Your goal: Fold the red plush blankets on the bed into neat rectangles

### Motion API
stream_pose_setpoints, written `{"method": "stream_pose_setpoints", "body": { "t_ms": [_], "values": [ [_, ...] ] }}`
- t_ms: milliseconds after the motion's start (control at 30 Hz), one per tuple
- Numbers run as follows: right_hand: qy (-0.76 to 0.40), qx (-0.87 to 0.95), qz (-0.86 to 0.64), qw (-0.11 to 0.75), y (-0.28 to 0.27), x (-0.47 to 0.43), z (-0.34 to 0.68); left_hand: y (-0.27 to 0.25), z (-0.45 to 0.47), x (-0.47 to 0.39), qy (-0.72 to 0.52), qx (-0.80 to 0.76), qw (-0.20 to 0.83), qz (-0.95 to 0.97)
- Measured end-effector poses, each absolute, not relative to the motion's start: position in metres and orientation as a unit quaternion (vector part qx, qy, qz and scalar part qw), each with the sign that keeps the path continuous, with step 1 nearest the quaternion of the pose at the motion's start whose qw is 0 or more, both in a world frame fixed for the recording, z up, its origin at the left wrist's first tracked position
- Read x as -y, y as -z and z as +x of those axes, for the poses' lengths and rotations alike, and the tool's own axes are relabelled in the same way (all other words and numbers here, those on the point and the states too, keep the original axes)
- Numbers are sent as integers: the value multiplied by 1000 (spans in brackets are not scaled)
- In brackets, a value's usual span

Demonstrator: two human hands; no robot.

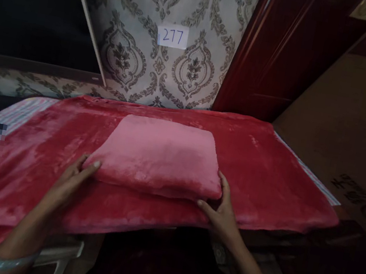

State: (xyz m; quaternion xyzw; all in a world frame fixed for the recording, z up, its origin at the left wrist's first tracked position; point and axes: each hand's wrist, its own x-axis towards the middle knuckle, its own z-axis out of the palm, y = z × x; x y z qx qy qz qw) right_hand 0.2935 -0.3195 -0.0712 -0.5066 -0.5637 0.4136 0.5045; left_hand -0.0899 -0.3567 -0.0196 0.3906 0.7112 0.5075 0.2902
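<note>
A folded pink plush cloth [162,152] lies on a red plush blanket [251,172] spread over a table. Its near edge is thick, rounded and darker red. At the near left corner, my left hand [77,174] holds the cloth, thumb on top and the other fingers mostly hidden behind the edge. The near right corner sits in my right hand [222,207], with fingers along the side and the thumb at the front edge. Whether there are more layers inside the fold cannot be seen.
A dark screen [40,3] stands at the back left. Patterned wallpaper with a paper label [173,36] reading 277 is behind the table. A large cardboard box [359,121] is on the right, beside a dark red door [291,47]. A pale chair part [60,250] shows below.
</note>
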Motion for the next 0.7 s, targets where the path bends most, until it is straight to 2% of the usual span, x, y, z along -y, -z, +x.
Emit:
{"method": "stream_pose_setpoints", "body": {
  "t_ms": [133,233,433,567,700],
  "values": [
    [-328,589,-519,525,81,315,280,20,-93,361,-498,-692,221,473],
    [-308,608,-493,541,71,304,285,22,-96,359,-493,-672,229,502],
    [-249,686,-481,486,58,291,324,33,-99,352,-508,-670,178,511],
    [-296,667,-485,481,79,302,332,35,-103,360,-490,-675,216,508],
    [-383,551,-535,512,89,313,340,31,-117,374,-500,-662,336,446]
  ]
}}
